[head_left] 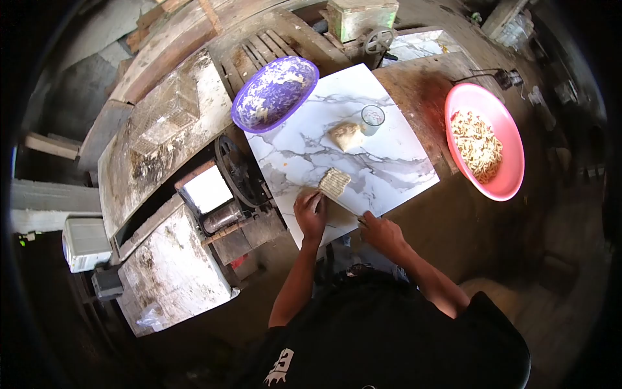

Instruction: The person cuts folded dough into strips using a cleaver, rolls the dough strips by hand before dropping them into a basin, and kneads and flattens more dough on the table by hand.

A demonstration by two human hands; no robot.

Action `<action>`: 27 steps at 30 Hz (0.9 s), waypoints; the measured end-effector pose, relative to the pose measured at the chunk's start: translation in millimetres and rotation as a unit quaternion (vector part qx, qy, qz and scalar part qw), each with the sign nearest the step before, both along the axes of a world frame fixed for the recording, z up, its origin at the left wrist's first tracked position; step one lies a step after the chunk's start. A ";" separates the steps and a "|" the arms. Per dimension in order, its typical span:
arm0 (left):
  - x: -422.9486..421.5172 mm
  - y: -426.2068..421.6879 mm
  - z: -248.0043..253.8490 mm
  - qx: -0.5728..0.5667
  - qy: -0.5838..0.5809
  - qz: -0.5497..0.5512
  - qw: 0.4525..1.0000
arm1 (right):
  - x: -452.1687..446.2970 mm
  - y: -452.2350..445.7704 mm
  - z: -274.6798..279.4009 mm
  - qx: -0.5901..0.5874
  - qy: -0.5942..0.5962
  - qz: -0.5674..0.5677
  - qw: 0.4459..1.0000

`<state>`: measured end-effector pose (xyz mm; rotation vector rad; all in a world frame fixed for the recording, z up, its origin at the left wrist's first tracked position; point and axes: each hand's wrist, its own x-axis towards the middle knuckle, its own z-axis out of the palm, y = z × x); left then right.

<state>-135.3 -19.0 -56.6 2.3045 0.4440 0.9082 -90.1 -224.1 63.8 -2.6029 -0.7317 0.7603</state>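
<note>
On the white marbled board (395,165) lies a small slab of pale dough (335,183) marked with parallel lines. My left hand (311,211) is at the slab's lower left, fingers closed together; what they hold, if anything, is too small to name. My right hand (382,231) grips the handle end of a thin blade (345,207) at the board's near edge, and the blade runs up-left below the slab. Farther back on the board sit a lump of dough (346,136) and a clear glass (372,119) touching or close beside it.
A purple basin (275,94) with dough residue overlaps the board's back left corner. At the right stands a pink basin (513,149) of short dough strips. Left of the board is a roller machine with a wheel (234,170); a wire basket (165,113) rests on a floury table (116,188).
</note>
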 end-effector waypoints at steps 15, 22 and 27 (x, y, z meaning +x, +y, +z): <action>-6.0 -2.0 11.2 -0.005 0.033 0.013 0.999 | -10.9 3.7 13.3 0.036 -0.020 -0.010 0.999; -7.2 -3.4 14.3 0.011 0.030 0.022 0.999 | 5.2 39.2 -3.0 0.034 -0.030 -0.005 0.999; -5.8 -2.2 8.7 0.008 0.026 0.022 0.999 | -3.7 0.9 3.5 -0.013 0.011 -0.012 1.000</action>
